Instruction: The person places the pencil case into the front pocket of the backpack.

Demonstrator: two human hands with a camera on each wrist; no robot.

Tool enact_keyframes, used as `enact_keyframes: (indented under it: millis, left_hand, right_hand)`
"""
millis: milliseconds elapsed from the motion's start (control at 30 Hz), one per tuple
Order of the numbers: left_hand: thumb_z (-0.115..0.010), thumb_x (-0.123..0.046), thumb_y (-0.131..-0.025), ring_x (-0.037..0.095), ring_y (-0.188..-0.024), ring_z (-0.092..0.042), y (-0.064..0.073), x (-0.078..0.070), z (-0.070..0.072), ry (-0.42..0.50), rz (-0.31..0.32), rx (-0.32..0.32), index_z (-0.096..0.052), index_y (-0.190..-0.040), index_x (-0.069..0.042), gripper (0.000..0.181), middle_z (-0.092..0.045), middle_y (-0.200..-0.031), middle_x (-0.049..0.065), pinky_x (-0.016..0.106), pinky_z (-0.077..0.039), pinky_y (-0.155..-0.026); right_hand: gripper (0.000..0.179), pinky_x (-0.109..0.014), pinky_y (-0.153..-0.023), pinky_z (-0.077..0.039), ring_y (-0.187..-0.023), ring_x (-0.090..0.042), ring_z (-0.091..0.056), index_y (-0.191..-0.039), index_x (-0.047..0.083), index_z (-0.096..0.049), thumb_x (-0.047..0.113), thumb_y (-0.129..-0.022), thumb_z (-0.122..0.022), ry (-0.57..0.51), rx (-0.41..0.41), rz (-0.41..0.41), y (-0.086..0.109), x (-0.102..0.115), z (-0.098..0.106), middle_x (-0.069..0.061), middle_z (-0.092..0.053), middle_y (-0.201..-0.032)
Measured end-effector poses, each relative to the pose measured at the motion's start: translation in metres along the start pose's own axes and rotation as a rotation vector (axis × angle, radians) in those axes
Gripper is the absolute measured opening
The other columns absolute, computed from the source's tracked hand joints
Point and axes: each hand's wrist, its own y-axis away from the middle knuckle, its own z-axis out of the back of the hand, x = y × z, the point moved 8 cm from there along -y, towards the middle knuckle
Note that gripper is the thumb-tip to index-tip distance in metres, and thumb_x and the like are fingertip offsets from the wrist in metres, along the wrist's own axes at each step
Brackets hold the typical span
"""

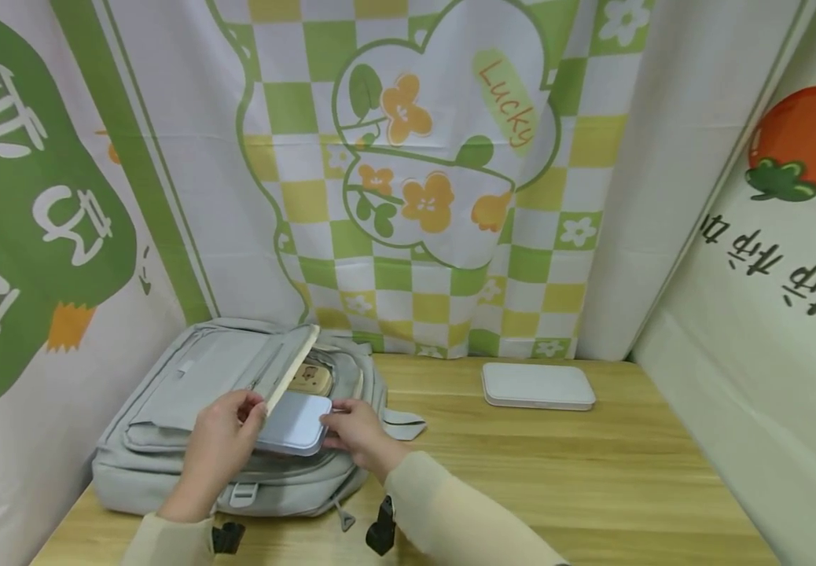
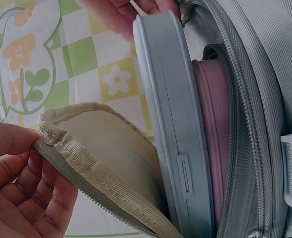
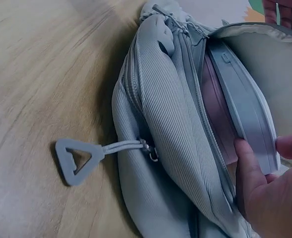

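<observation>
A grey backpack point(image 1: 160, 377) lies on the table with its front pocket unzipped. My left hand point(image 1: 222, 440) pinches the edge of the pocket flap point(image 2: 101, 173) and holds it raised, showing the cream lining. A light blue flat case point(image 1: 295, 420) sits partly in the pocket opening. At its outer end, my right hand point(image 1: 360, 431) grips it between thumb and fingers. Beside it inside the pocket is a pink case point(image 2: 213, 94), its lower part hidden. Behind the blue case, a small tan case point(image 1: 312, 380) with a face print shows in the head view.
A white flat case point(image 1: 538, 387) lies at the back right of the wooden table point(image 1: 521, 472). The backpack's triangular zipper pull point(image 3: 76, 162) hangs over the tabletop, and a grey strap point(image 1: 404, 425) sticks out sideways. Printed curtains point(image 1: 436, 299) enclose the table.
</observation>
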Motion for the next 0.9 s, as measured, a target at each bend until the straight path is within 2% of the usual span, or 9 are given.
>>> enact_keyframes:
  millis: [167,433,733,900]
  left_hand:
    - [-0.065,-0.005,-0.098,0.022,-0.073,-0.06,0.0,0.001,0.0,0.011,0.004,-0.004,-0.071,-0.097,0.002,0.009,-0.066,-0.081,0.008,0.037,-0.048,-0.064]
    - [-0.066,-0.004,-0.097,0.023,-0.074,-0.061,0.0,0.003,0.002,0.02,0.004,-0.031,-0.071,-0.096,0.003,0.009,-0.066,-0.08,0.009,0.038,-0.049,-0.064]
    - [-0.066,-0.003,-0.097,0.021,-0.073,-0.061,0.0,0.004,0.002,0.04,0.004,-0.041,-0.071,-0.094,0.001,0.008,-0.066,-0.078,0.007,0.036,-0.048,-0.063]
    - [-0.066,-0.005,-0.098,0.022,-0.075,-0.061,0.002,0.007,0.001,0.046,0.036,-0.014,-0.071,-0.096,0.002,0.009,-0.066,-0.08,0.008,0.035,-0.048,-0.063]
  right_hand:
    - [0.043,-0.041,-0.082,-0.06,-0.094,-0.03,-0.07,-0.136,-0.017,-0.05,-0.006,-0.096,-0.062,-0.002,0.011,-0.005,-0.004,0.001,-0.006,-0.018,-0.061,-0.113]
    - [0.044,-0.04,-0.08,-0.06,-0.093,-0.026,-0.069,-0.137,-0.014,-0.051,-0.006,-0.095,-0.064,-0.051,0.027,-0.012,-0.008,-0.004,-0.015,-0.019,-0.064,-0.113]
    - [0.044,-0.04,-0.082,-0.06,-0.1,-0.028,-0.067,-0.137,-0.015,-0.051,-0.005,-0.096,-0.063,-0.081,-0.001,-0.017,-0.012,-0.007,-0.021,-0.018,-0.063,-0.117]
    - [0.046,-0.038,-0.082,-0.059,-0.102,-0.028,-0.067,-0.139,-0.016,-0.049,-0.004,-0.097,-0.064,-0.07,-0.001,-0.028,-0.012,-0.008,-0.023,-0.018,-0.062,-0.119]
